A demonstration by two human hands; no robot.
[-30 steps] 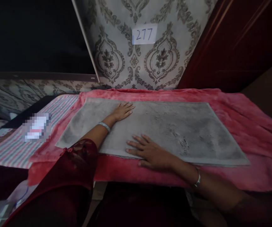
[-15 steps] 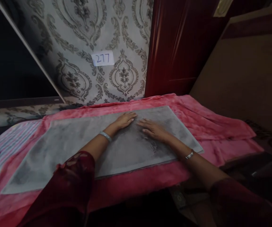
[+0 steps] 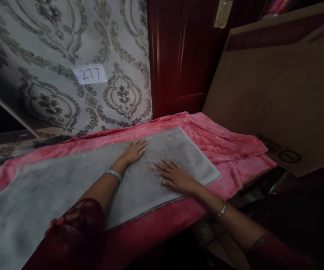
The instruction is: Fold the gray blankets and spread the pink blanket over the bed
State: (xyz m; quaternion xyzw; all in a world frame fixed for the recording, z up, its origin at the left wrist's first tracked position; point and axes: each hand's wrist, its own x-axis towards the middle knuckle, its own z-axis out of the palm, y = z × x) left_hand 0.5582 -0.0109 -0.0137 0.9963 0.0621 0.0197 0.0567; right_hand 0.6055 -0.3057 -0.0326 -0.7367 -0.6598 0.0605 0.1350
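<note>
A grey plush mat (image 3: 66,187) lies flat on a pink blanket (image 3: 223,146) that covers a table. My left hand (image 3: 135,150) rests palm down on the mat near its far edge, fingers stretched out. My right hand (image 3: 175,176) lies flat on the mat closer to me, near its right end, fingers spread. Both wrists wear a silver bangle. Neither hand holds anything.
Patterned wallpaper with a paper label reading 277 (image 3: 91,74) rises behind the table. A dark red door (image 3: 181,56) stands at the back right. A large brown cardboard sheet (image 3: 274,101) leans at the right, beside the blanket's end.
The view has swung to the right. My right hand slid back toward me and to the right along the mat. My left hand stays flat on the mat.
</note>
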